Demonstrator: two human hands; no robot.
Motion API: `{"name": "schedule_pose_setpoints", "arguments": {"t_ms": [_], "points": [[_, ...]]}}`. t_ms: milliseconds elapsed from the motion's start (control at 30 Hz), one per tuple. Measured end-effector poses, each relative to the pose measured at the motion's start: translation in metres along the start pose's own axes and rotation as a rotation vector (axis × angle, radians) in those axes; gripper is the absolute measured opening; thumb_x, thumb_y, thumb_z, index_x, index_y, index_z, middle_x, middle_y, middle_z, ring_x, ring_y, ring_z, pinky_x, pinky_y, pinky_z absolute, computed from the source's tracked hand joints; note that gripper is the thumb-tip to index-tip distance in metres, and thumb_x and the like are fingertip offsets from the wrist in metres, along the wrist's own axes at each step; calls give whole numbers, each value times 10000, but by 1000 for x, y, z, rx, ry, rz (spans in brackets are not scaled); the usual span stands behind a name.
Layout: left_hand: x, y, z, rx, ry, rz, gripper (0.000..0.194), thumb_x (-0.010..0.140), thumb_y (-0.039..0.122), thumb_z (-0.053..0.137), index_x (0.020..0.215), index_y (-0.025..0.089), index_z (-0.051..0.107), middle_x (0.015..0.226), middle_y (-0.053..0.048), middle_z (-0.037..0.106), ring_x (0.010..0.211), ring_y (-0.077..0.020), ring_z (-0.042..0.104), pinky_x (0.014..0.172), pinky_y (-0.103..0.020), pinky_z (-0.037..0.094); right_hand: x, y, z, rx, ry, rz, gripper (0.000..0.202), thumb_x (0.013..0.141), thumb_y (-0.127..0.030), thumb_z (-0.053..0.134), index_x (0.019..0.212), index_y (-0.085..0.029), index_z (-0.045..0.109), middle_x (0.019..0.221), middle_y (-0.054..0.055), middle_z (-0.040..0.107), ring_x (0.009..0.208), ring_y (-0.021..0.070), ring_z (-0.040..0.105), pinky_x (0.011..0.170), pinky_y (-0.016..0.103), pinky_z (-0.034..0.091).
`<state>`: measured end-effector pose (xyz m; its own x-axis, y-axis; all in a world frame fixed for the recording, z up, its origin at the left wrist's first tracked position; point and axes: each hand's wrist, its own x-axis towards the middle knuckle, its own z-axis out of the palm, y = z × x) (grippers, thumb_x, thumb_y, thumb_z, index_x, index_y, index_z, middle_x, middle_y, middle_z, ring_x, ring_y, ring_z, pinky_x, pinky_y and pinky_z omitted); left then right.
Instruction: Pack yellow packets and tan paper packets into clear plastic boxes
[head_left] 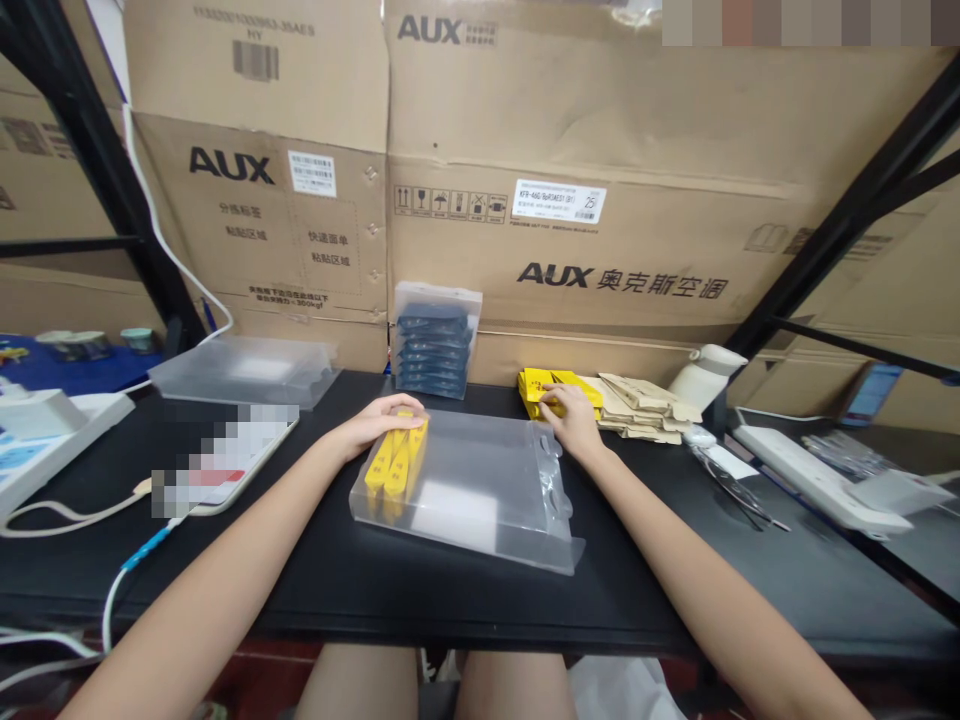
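A clear plastic box (480,480) lies on the black table in front of me, its flapped end toward the right. Yellow packets (390,470) stand side by side in its left end. My left hand (381,420) rests over the box's back left corner, fingers bent onto the tops of these packets. My right hand (574,415) is at a pile of yellow packets (544,385) behind the box's right end, with thumb and fingers pinched on the pile's front packet. Beige packets (645,405) are stacked just right of that pile.
A clear box of dark blue packets (435,345) stands upright at the back. Another clear box (244,370) and a phone (240,460) lie left. On the right are a white bottle (701,380), a power strip (817,480) and cables. Cardboard (465,240) walls the back.
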<state>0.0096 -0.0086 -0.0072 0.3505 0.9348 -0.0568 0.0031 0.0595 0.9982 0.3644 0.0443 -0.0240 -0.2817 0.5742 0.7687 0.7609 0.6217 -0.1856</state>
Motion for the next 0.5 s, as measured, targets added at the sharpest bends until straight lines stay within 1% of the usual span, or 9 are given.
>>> {"name": "schedule_pose_setpoints", "arguments": {"t_ms": [200, 333, 400, 500], "points": [[0, 1, 1, -12, 2, -6, 401, 550, 315, 809, 890, 206, 627, 890, -8, 671, 732, -166, 637, 712, -299, 482, 0, -1, -4, -12, -18, -5, 65, 791, -207, 541, 743, -211, 585, 996, 100, 660, 955, 285, 571, 843, 489, 424], [-1, 2, 3, -6, 11, -17, 399, 553, 314, 808, 889, 205, 624, 869, 0, 666, 724, -156, 632, 694, -282, 474, 3, -11, -8, 23, -17, -18, 59, 805, -210, 521, 748, -212, 538, 1077, 122, 653, 1015, 293, 562, 880, 505, 400], [-2, 3, 3, -10, 13, -22, 404, 550, 312, 809, 888, 200, 618, 849, 0, 662, 717, -158, 631, 686, -282, 474, 4, -22, -9, 91, 26, -6, 51, 825, -218, 504, 775, -216, 498, 1178, 137, 613, 1072, 285, 550, 909, 496, 396], [-1, 3, 3, -14, 5, -26, 412, 549, 306, 810, 893, 198, 610, 834, 2, 659, 705, -158, 630, 680, -283, 475, 6, -43, -13, 216, 168, 64, 56, 868, -251, 475, 837, -230, 434, 1284, 148, 544, 1141, 262, 530, 940, 470, 397]]}}
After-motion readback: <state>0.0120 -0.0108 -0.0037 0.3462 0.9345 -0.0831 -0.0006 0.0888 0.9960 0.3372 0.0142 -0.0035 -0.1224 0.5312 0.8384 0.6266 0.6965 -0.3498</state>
